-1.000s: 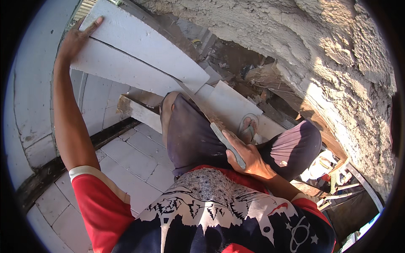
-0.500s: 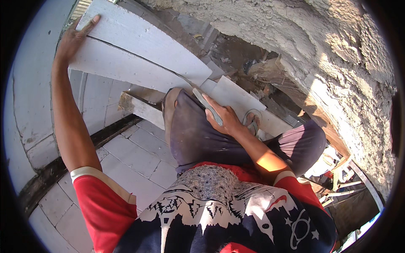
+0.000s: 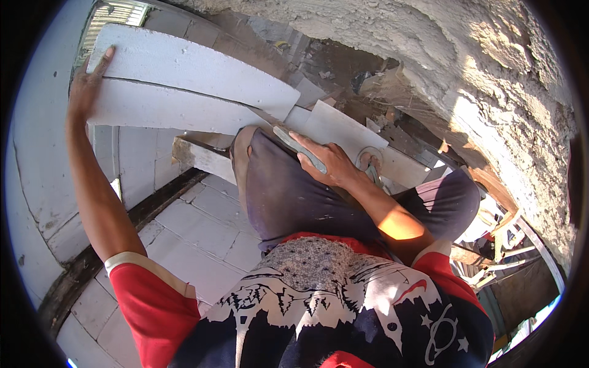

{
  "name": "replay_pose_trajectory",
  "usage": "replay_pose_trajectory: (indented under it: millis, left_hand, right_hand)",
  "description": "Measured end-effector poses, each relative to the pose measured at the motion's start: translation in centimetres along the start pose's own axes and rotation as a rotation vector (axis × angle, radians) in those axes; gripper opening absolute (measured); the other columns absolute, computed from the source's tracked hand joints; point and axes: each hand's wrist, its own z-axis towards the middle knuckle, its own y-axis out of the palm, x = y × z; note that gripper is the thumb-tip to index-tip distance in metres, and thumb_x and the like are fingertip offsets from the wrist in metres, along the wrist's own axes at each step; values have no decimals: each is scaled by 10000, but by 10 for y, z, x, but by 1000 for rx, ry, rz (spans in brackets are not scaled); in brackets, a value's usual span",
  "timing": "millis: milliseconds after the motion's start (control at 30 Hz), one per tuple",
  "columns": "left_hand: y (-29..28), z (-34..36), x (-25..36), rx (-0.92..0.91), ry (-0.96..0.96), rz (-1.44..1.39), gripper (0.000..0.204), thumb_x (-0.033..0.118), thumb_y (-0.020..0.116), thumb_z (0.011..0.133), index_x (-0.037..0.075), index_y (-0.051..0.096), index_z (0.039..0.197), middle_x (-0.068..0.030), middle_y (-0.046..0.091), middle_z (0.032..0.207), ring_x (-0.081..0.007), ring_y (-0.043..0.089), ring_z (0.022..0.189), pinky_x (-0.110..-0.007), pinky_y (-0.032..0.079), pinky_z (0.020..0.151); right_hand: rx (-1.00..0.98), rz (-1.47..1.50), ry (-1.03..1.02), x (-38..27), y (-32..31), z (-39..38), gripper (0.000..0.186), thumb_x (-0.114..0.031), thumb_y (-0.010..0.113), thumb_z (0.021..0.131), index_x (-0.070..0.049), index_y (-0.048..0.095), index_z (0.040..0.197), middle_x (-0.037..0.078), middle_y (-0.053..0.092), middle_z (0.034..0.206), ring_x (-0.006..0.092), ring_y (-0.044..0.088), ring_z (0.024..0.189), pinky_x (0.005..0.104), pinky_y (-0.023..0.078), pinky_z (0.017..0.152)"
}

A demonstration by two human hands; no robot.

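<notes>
A long white lightweight block (image 3: 196, 66) lies slanting in front of me, with a narrow dark slit along its length. Its lower strip (image 3: 165, 109) reaches to my bent knee. My left hand (image 3: 88, 86) is clamped on the block's far left end, thumb over the top and the other fingers mostly hidden behind. My right hand (image 3: 331, 162) is closed around the grey handle of a hand saw (image 3: 299, 148) above my thigh. The saw's thin blade points up-left into the slit; its teeth cannot be made out.
A rough plastered wall (image 3: 485, 80) rises on the right. Rubble and broken pieces (image 3: 350, 73) lie below it. Behind my knee rests a white block piece (image 3: 205, 158). A white block wall (image 3: 43, 165) stands left, with a dark beam (image 3: 147, 205) along its base.
The block and my left hand sit slightly lower and further left in view. My right hand with the saw has shifted slightly up and right. Both grips stay the same.
</notes>
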Motion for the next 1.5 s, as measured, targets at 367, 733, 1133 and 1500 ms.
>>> replay_pose_trajectory:
  millis: [367, 733, 1133, 1500]
  left_hand:
    - [-1, 29, -36, 107, 141, 78, 1289, 888, 706, 756, -43, 428, 1602, -310, 719, 1234, -396, 760, 1070, -543, 595, 999]
    - [1, -10, 13, 66, 0, 9, 1299, 882, 706, 767, -69, 408, 1601, -336, 671, 1323, -415, 707, 1191, -505, 552, 1073]
    - [-3, -2, 5, 47, 6, -5, 1360, 880, 725, 760, -114, 348, 1608, -365, 632, 1368, -415, 694, 1212, -502, 552, 1073]
    - [-9, -9, -15, 100, -79, 45, 1411, 935, 702, 708, -106, 373, 1601, -370, 636, 1358, -441, 711, 1180, -534, 563, 1056]
  right_hand:
    - [-107, 40, 97, 10, -4, 11, 614, -185, 672, 1000, -67, 491, 1574, 287, 728, 1209, 504, 695, 1030, 502, 588, 925]
    - [-116, 72, 129, 22, -8, -16, 631, -145, 661, 995, -154, 482, 1600, 296, 718, 1199, 490, 710, 987, 503, 561, 865]
    - [-167, 61, 234, 22, -17, -22, 627, -163, 649, 1003, -127, 478, 1605, 219, 708, 1365, 449, 691, 1211, 475, 512, 1101]
    - [-135, 20, 93, 4, -40, -79, 649, -178, 660, 994, -145, 463, 1612, 268, 681, 1355, 506, 683, 1123, 509, 575, 970]
